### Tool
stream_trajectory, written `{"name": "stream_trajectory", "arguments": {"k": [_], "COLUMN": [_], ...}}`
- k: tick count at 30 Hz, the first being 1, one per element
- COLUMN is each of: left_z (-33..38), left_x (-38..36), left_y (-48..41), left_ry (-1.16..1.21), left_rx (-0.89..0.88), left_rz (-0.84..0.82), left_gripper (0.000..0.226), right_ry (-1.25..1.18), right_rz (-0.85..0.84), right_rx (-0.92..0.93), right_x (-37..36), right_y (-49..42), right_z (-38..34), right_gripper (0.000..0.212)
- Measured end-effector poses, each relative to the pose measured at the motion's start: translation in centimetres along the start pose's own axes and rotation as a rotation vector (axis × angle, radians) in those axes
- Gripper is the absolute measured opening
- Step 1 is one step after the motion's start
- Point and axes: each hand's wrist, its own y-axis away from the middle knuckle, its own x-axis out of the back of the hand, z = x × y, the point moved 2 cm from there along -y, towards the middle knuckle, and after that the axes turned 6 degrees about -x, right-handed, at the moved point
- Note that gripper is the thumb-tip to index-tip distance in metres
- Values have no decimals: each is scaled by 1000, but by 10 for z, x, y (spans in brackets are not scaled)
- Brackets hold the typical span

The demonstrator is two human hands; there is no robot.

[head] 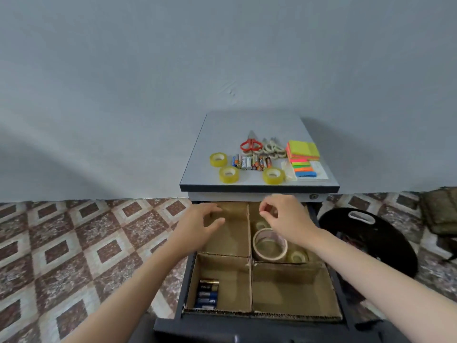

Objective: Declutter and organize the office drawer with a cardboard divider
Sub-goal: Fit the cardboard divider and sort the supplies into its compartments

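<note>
- Cabinet top [247,125] set against the wall, carrying what looks left to sort
- Below it, open drawer [247,330] pulled well out, lined with the cardboard divider [249,229] in four compartments; likely light, stiff corrugated board, prone to shift or buckle if leaned on, so best steadied by its upright walls
- Left hand [202,222] over the back-left compartment, fingers relaxed and spread, gripping nothing; touching the cardboard or just above it, hard to say
- Right hand [286,214] over the back-right compartment, fingers curled, thumb close to forefinger; impossible to tell whether anything is pinched there
- Large tape roll [268,256] leaning in the back-right compartment, a smaller roll [296,257] just beside it; probably light and rigid with smooth sides, easiest taken through the hole or across the rim
- Sticky notes [303,151] stacked at the right of the top; soft-edged, likely to fan apart, so best lifted as a block from both sides
- Red scissors [251,144] and pale scissors [272,149] behind the row; hard and pointed, safest held by the handles
- Three yellow tape rolls [229,174] near the front edge
- Loose batteries [252,163] between those rolls; slick and apt to roll, so best pinched across the body, a few at a time
- Sorted batteries [207,294] side by side in the front-left compartment
</note>
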Motion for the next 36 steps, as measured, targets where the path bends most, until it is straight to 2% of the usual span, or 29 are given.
{"name": "stream_trajectory", "arguments": {"k": [4, 13, 21, 25, 30, 36], "left_z": [12, 15, 10, 5, 1, -5], "left_x": [13, 36, 35, 30, 22, 18], "left_y": [-30, -117, -189, -214, -223, -223], "left_ry": [-66, -209, -545, -536, -573, -531], "left_rx": [-69, -119, -129, -133, -153, -106], "left_rz": [28, 26, -90, -159, -198, -234], "left_gripper": [27, 27, 32, 23, 20, 24], "right_ry": [35, 100, 179, 185, 193, 217], "right_rz": [70, 72, -63, -67, -55, -38], "right_rx": [-74, -174, -222, -253, -304, -317], "right_x": [34, 65, 48, 40, 31, 25], "right_y": [-27, -102, -155, -174, -184, -187], "right_z": [19, 42, 55, 57, 59, 57], "right_gripper": [11, 23, 33, 23, 19, 28]}}
